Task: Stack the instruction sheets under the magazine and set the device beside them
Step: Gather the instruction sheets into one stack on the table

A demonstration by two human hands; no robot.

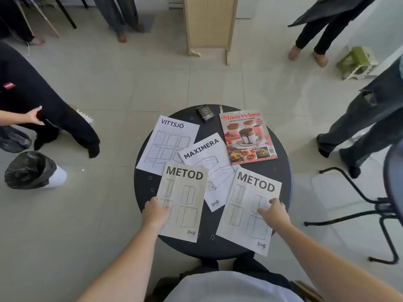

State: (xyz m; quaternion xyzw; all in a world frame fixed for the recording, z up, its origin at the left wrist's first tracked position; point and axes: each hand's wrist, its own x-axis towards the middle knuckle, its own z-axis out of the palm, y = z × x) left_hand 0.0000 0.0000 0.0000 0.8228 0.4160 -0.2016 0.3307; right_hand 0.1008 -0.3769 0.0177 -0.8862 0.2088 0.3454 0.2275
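Observation:
Several instruction sheets lie on a round black table (281, 175). A cream METOD sheet (185, 192) is at the near left, and my left hand (156, 211) pinches its left edge. A white METOD sheet (246, 205) is at the near right, with my right hand (273, 211) resting fingers-down on it. The MAXIMERA sheet (205, 153) lies in the middle, partly under both METOD sheets. The VITTSJÖ sheet (168, 142) is at the far left. A Masterclass cooking magazine (247, 137) lies at the far right. A small black device (205, 113) sits at the far edge.
Several people stand around the table; one person's hand (35, 115) reaches in at the left. A bin with a black bag (32, 171) lies on the floor at left. A black metal chair frame (370, 212) is at right, a wooden panel (210, 25) behind, and a green stool (357, 62) at the far right.

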